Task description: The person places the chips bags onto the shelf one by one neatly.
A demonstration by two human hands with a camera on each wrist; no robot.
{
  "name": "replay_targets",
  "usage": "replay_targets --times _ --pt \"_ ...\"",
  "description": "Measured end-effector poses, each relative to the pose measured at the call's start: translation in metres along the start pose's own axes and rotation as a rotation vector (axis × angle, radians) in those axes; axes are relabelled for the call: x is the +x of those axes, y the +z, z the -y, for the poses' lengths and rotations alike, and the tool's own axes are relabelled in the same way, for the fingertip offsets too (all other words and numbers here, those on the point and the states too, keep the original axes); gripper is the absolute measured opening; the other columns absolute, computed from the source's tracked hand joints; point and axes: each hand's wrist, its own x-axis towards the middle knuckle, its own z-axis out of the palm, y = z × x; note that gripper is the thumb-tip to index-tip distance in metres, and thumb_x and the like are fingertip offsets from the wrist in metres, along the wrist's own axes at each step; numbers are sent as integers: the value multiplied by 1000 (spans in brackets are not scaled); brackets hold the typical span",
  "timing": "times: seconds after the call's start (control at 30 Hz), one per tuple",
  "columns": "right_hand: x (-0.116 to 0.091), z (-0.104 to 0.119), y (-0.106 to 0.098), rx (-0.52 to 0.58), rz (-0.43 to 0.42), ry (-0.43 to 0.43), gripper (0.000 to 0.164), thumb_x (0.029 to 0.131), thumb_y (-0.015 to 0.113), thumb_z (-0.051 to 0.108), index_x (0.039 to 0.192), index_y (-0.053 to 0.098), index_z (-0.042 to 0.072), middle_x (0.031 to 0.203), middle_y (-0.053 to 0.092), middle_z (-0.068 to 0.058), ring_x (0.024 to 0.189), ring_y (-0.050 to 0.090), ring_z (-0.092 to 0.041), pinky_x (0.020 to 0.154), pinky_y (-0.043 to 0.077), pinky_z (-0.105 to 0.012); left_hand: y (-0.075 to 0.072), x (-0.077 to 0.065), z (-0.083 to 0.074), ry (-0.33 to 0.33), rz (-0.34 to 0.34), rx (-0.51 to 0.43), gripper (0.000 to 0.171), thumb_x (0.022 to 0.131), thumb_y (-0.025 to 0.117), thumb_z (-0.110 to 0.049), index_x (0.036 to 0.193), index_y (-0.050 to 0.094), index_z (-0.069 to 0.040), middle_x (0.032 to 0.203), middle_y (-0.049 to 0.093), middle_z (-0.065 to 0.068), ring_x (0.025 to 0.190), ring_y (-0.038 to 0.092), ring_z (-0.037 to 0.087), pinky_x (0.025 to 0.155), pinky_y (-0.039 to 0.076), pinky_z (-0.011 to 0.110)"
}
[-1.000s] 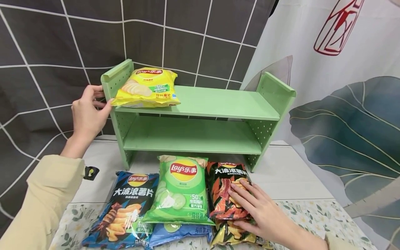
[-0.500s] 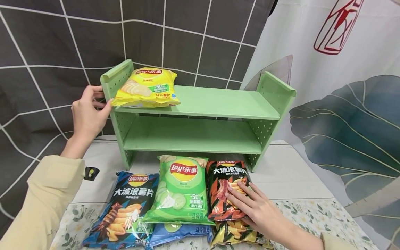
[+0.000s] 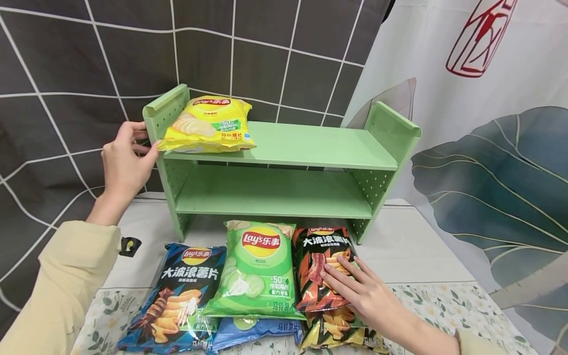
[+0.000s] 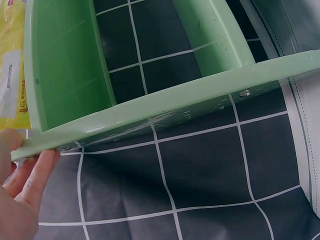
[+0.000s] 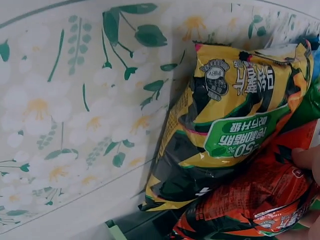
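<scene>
My left hand (image 3: pixel 126 160) grips the left side panel of a green two-tier shelf (image 3: pixel 275 190). Its thumb is at the front edge and the other fingers reach behind; the left wrist view shows the fingertips (image 4: pixel 47 160) against the panel. A yellow chip bag (image 3: pixel 213 123) lies on the upper tier beside that thumb. My right hand (image 3: pixel 370 296) holds the right side of a red-and-black chip bag (image 3: pixel 310 283), with fingers across its front. In the right wrist view the thumb (image 5: pixel 306 159) lies on the red bag's other face. A yellow-and-black chip bag (image 3: pixel 333 330) lies partly under it.
Left of the red bag are a green chip bag (image 3: pixel 257 271), overlapping a light-blue bag (image 3: pixel 257 333), and a dark-blue chip bag (image 3: pixel 177 296). They lie on a floral cloth (image 3: pixel 443 315) before the shelf. A grid-patterned curtain (image 3: pixel 284 59) hangs behind.
The right hand has slid slightly left over the red bag, and its thumb has passed out of sight beneath it. The red bag has shifted a little. The left hand stays put.
</scene>
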Motion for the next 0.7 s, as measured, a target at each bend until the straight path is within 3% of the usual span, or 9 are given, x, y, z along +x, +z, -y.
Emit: replay_targets --times 0.1,0.2,0.3,0.57,0.7 --pt "2 -1 -1 -74 -30 -24 55 103 11 8 129 60 9 131 62 -8 116 61 -32 106 40 -40 0 0 0 3 1 6 36 87 64 -11 119 57 2 111 69 22 65 36 -35 69 29 0" --pt "4 -4 -2 -125 -63 -55 56 102 13 -2 124 63 8 128 64 -9 111 64 -32 81 54 -41 1 0 0 7 2 3 36 87 64 -11 119 57 2 111 69 22 65 36 -35 69 28 -1" --pt "6 -7 -3 -136 -97 -69 55 99 15 -6 122 64 6 126 65 -10 108 65 -33 75 56 -40 1 0 0 8 1 -2 35 87 64 -10 119 57 2 111 69 23 65 36 -35 68 28 -2" --pt "11 -10 -8 -125 -122 -34 48 102 21 1 121 65 7 123 67 -9 113 63 -31 77 55 -38 0 -1 -1 3 2 5 36 87 64 -9 119 57 2 112 69 23 65 36 -35 67 28 -2" --pt "15 -12 -11 -113 -146 -33 47 101 23 4 119 67 6 119 69 -10 104 67 -33 74 55 -39 0 -1 -1 1 3 7 36 87 65 -10 120 57 2 112 69 23 66 36 -35 67 28 -2"
